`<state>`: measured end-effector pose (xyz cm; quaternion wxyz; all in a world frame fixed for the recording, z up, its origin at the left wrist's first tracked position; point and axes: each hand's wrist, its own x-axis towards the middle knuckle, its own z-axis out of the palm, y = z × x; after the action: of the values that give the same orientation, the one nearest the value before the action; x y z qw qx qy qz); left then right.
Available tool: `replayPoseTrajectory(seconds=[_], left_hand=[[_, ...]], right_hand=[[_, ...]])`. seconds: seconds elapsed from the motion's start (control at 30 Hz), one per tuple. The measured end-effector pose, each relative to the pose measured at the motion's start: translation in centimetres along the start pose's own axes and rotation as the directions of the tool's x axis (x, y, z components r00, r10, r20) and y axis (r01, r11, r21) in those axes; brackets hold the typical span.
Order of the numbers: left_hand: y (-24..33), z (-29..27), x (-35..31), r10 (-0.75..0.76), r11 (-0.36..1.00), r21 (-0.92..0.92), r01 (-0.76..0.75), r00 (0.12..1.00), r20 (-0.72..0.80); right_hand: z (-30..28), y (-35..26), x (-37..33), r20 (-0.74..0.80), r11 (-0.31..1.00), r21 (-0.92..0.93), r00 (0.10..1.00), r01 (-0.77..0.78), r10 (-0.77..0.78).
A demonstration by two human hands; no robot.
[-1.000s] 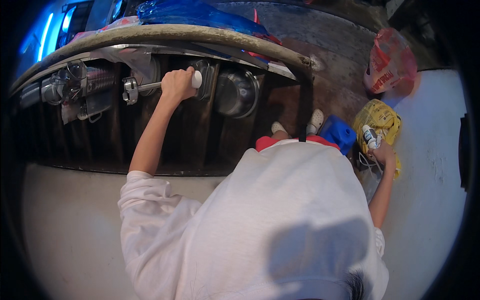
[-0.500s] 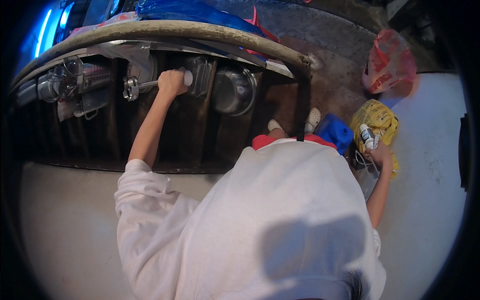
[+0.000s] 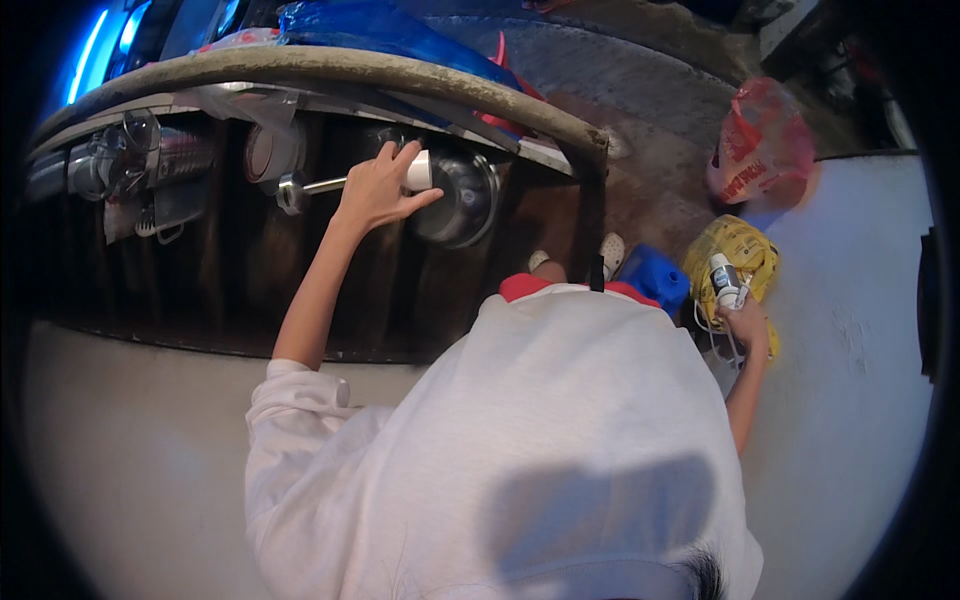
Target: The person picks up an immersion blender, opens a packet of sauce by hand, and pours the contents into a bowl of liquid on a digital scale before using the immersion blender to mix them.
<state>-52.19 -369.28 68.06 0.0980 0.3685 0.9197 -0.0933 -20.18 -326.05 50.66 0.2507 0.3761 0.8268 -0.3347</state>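
Note:
A metal hand blender shaft (image 3: pixel 325 186) lies across the dark slatted rack, its guard end to the left and its white collar (image 3: pixel 419 171) to the right. Over it is my left hand (image 3: pixel 378 190), palm down with fingers spread and thumb stretched out, touching or just above it. The collar overlaps the rim of a round metal bowl (image 3: pixel 465 200). At the right, my right hand (image 3: pixel 742 318) is closed around the white and dark hand blender motor handle (image 3: pixel 724 280), whose white cord (image 3: pixel 705 325) hangs in loops beside it.
Cups and metal utensils (image 3: pixel 135 165) crowd the rack's left part, near a round reddish-rimmed container (image 3: pixel 268 155). A worn rail (image 3: pixel 400 68) runs along the far side. To the right are a blue jug (image 3: pixel 655 278), a yellow bag (image 3: pixel 735 250) and a red-and-clear bag (image 3: pixel 762 150).
My left hand has moved right with the blender shaft, and its fingers have opened from a grip. The shaft's collar is now by the bowl. My right hand still holds the motor handle.

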Motion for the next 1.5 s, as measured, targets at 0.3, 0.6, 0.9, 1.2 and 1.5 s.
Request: replayPoseTrajectory(seconds=[0.3, 0.6, 0.9, 1.2, 1.5], left_hand=[[0.5, -1.2, -1.0, 0.088, 0.779, -0.588, -0.216, 0.967, -0.238], [2.3, -2.5, -2.7, 0.172, 0.498, -0.689, -0.527, 0.839, -0.517], [6.2, -8.1, 0.4, -0.041, 0.836, -0.515, -0.192, 0.912, -0.407], [4.5, -26.8, 13.3, -0.392, 0.823, -0.499, -0.271, 0.365, -0.845], [26.0, -0.1, 49.3, 0.210, 0.974, -0.089, -0.208, 0.978, 0.013]], right_hand=[[1.2, -0.4, -5.2, -0.101, 0.997, 0.052, 0.993, -0.050, 0.055], [2.7, 0.9, -11.4, -0.279, 0.971, 0.225, 0.949, -0.086, 0.149], [-0.9, 2.9, -8.7, -0.340, 0.915, 0.397, 0.914, -0.074, 0.221], [-10.0, 3.7, -0.4, -0.358, 0.848, 0.524, 0.881, -0.084, 0.308], [-15.0, 3.1, 2.3, -0.402, 0.901, 0.414, 0.862, -0.130, 0.309]])
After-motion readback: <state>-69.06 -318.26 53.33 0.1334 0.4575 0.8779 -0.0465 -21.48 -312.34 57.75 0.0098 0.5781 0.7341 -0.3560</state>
